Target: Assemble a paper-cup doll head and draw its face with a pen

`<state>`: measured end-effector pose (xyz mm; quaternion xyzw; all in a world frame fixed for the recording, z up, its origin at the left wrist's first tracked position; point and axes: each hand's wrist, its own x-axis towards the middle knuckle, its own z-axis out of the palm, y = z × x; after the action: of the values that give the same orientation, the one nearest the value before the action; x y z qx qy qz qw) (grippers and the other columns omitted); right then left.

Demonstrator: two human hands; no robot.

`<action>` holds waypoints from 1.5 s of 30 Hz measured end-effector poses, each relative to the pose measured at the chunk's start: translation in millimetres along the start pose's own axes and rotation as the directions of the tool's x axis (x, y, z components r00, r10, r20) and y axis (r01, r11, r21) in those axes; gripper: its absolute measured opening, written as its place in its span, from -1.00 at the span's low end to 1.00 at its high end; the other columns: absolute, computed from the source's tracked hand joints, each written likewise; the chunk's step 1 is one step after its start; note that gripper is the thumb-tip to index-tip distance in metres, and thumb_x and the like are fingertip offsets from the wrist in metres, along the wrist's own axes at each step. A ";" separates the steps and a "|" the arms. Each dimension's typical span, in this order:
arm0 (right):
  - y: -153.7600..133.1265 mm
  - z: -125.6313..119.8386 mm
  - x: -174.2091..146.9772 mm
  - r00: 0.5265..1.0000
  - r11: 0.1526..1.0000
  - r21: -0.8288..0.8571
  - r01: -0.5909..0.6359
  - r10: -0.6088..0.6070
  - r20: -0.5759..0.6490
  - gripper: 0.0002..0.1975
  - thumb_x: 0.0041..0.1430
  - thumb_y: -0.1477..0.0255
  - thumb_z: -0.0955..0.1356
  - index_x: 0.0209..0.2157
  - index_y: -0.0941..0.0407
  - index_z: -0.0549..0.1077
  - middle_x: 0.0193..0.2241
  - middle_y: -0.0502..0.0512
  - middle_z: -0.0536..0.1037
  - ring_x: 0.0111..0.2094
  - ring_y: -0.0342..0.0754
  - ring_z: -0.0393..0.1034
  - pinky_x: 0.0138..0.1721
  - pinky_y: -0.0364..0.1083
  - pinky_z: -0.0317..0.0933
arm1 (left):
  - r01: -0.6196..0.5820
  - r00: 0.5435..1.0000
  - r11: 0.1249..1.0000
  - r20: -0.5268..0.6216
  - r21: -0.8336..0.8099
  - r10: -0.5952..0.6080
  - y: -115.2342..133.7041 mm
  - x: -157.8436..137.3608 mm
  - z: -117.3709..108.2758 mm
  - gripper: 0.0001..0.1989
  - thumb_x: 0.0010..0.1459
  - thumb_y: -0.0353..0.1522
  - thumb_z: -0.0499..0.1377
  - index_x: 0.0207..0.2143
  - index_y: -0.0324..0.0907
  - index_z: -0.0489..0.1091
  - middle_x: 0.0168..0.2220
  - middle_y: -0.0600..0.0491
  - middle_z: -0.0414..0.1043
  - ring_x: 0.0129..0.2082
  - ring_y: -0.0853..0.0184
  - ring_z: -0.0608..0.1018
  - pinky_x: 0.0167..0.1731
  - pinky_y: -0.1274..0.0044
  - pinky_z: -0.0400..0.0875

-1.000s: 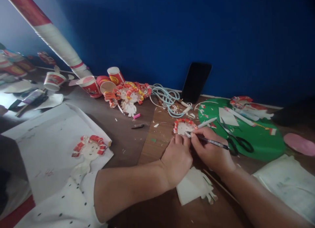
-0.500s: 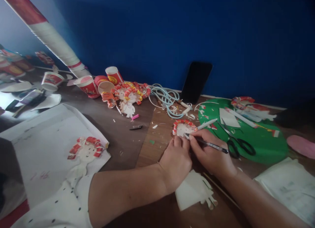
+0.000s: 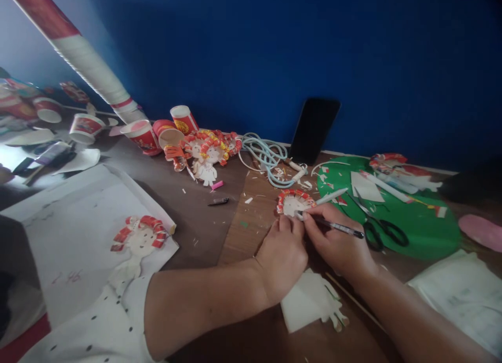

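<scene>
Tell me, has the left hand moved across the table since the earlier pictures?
No, not noticeably: the left hand keeps about the same place against the coiled light-blue cable, on its near side.

Both hands [image 3: 283,254] [image 3: 340,240] close together, right fingers [image 3: 312,226] pinched

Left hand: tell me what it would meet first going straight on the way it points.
Most likely the white paper doll head with red-and-white curled-paper hair, just ahead of the left hand; whether the two already touch is hard to tell.
</scene>
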<state>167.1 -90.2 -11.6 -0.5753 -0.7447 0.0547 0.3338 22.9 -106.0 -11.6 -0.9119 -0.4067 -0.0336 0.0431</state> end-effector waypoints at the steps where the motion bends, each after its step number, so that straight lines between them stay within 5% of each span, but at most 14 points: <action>1: -0.1 0.1 0.2 1.000 1.000 0.001 0.003 -0.003 -0.002 -0.90 0.18 0.36 0.31 -0.33 0.07 0.45 -0.41 0.02 0.56 -0.40 -0.08 0.46 -0.32 -0.12 0.28 | 0.005 1.000 1.000 0.002 0.006 -0.005 0.3 -0.1 -0.1 -0.51 0.23 -0.41 0.01 0.16 -0.52 0.20 -0.03 -0.28 0.35 -0.08 0.12 0.43 -0.13 0.37 0.39; 45: 0.0 0.2 0.4 1.000 1.000 -0.011 -0.024 0.024 0.018 -0.89 0.18 0.35 0.32 -0.35 0.08 0.45 -0.42 -0.01 0.55 -0.40 -0.11 0.45 -0.32 -0.15 0.26 | -0.012 0.999 0.999 -0.046 0.051 0.014 0.3 -1.4 3.3 -0.55 0.23 -0.40 0.03 0.12 -0.49 0.27 -0.05 -0.24 0.37 -0.13 0.13 0.44 -0.18 0.38 0.40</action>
<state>167.0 -89.7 -11.5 -0.5856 -0.7409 0.0600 0.3234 22.3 -107.0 -15.1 -0.9122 -0.4003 -0.0444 0.0759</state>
